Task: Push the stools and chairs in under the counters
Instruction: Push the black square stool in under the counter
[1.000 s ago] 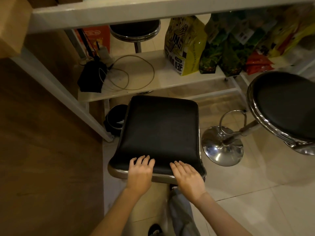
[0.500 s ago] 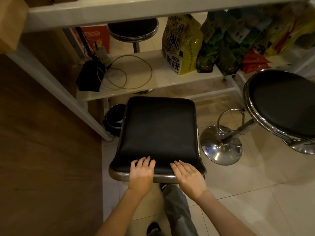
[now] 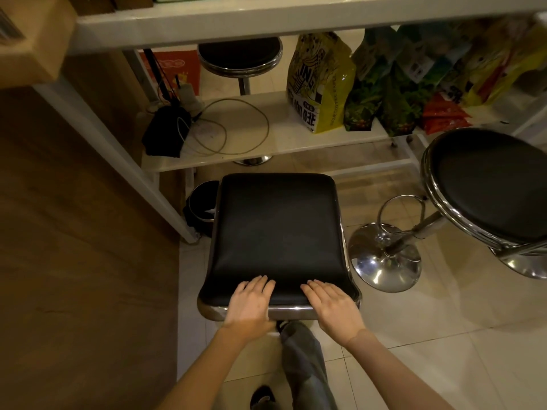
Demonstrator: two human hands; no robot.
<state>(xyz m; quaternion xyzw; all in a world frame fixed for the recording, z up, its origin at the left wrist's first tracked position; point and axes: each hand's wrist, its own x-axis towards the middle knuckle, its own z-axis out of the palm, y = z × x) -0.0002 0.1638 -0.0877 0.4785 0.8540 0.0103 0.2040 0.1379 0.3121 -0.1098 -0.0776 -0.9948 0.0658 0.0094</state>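
A square black-cushioned stool (image 3: 278, 229) with a chrome rim stands in front of me, its far edge near the white counter's (image 3: 266, 16) lower shelf (image 3: 284, 140). My left hand (image 3: 250, 306) and my right hand (image 3: 333, 306) both lie flat over the stool's near edge, fingers on the cushion, palms against the rim. A round black stool (image 3: 491, 184) on a chrome base (image 3: 384, 258) stands out on the floor to the right. Another round stool (image 3: 239, 54) is seen beyond the counter.
The lower shelf holds a black pouch (image 3: 165, 134), a loop of cable (image 3: 231, 128) and several bags of goods (image 3: 322, 84). A small black bin (image 3: 201, 205) sits under the shelf, left of the stool. A wooden panel (image 3: 74, 247) fills the left. My leg (image 3: 305, 365) is below the stool.
The square stool has slid a little forward toward the counter shelf, with both hands staying on its near edge. My leg has stepped forward under it.
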